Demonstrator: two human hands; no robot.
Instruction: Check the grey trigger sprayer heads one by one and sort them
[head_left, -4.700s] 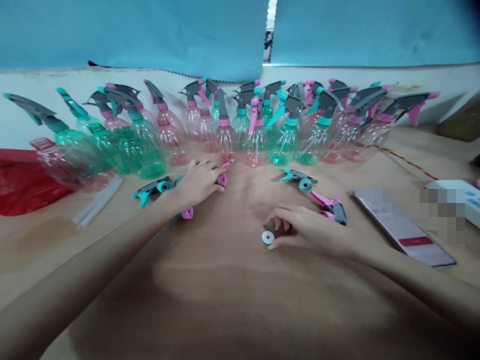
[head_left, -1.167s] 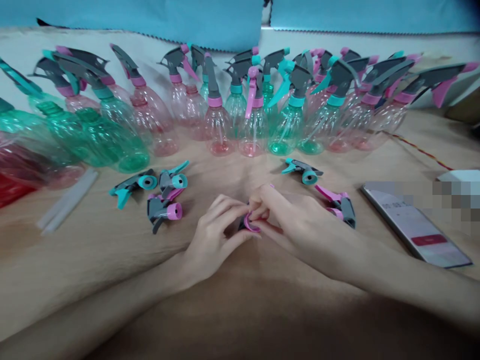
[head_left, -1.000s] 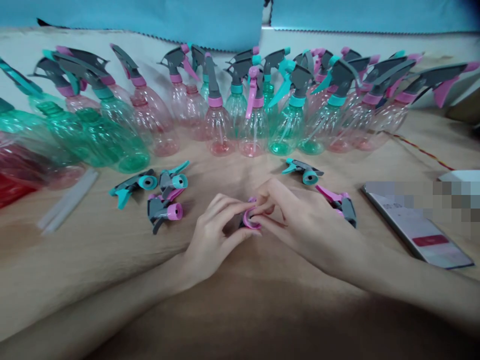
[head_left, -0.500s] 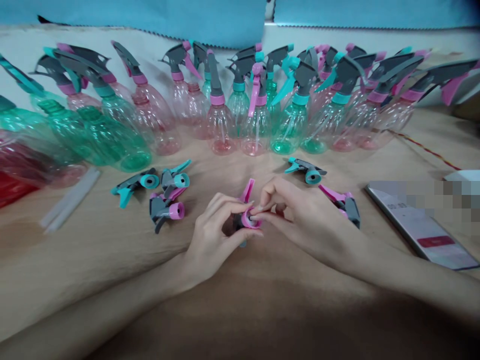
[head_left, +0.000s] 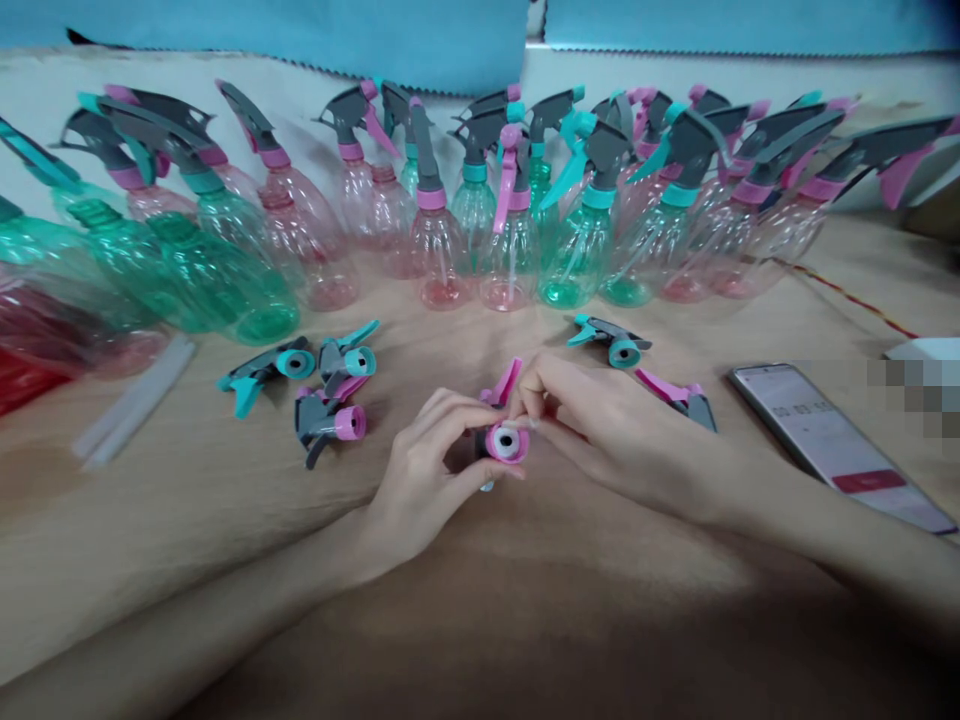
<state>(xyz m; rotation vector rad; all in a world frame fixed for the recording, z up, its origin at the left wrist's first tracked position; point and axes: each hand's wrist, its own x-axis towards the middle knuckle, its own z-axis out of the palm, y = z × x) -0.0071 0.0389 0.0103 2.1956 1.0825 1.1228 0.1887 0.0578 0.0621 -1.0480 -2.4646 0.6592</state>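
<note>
My left hand (head_left: 431, 465) grips a pink and grey spray trigger head (head_left: 504, 432) at the table's centre, its pink collar facing me with a white washer seated inside. The fingertips of my right hand (head_left: 600, 425) pinch at the collar's upper edge. Both hands rest low on the tan table (head_left: 480, 600). The trigger's pink lever points up and away between my hands.
Several loose trigger heads lie left (head_left: 330, 385) and right (head_left: 611, 345) of my hands. A long row of pink and green spray bottles (head_left: 510, 215) fills the back. Clear tubes (head_left: 135, 400) lie at left, a phone (head_left: 836, 440) at right.
My left hand fetched a trigger head from the far left pile and my right hand picked up the white washer. The collar has turned toward me, now showing the washer inside.
</note>
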